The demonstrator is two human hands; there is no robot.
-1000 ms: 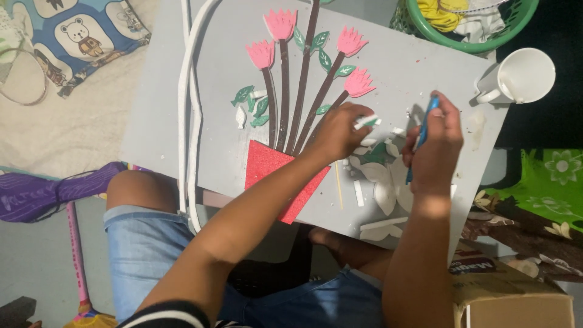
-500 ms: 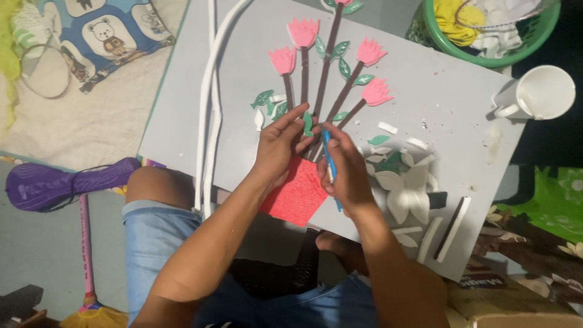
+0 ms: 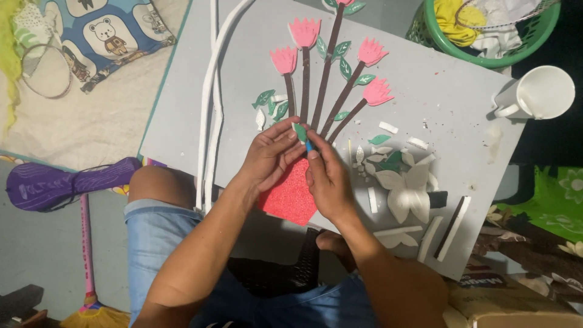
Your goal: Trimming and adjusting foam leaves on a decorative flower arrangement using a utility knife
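A grey board (image 3: 443, 103) rests on my lap with a foam picture on it: pink flowers (image 3: 303, 30) on brown stems (image 3: 328, 79) above a red vase shape (image 3: 290, 195). My left hand (image 3: 270, 155) pinches a small green foam leaf (image 3: 300, 132) between thumb and fingers, just above the vase. My right hand (image 3: 328, 179) meets it there, holding a thin blue tool (image 3: 308, 146) whose tip shows between the fingers. Loose white petals and green leaf scraps (image 3: 404, 182) lie right of my hands.
Long white foam strips (image 3: 209, 103) run down the board's left side. A white mug (image 3: 537, 92) stands at the right edge, a green basket (image 3: 486, 36) of cloth behind it. A purple bag (image 3: 61, 183) and a broom (image 3: 88, 267) lie on the floor at left.
Both hands moved left from the scrap pile on the right to the base of the stems above the vase, carrying the blue tool. They now meet around a green leaf.
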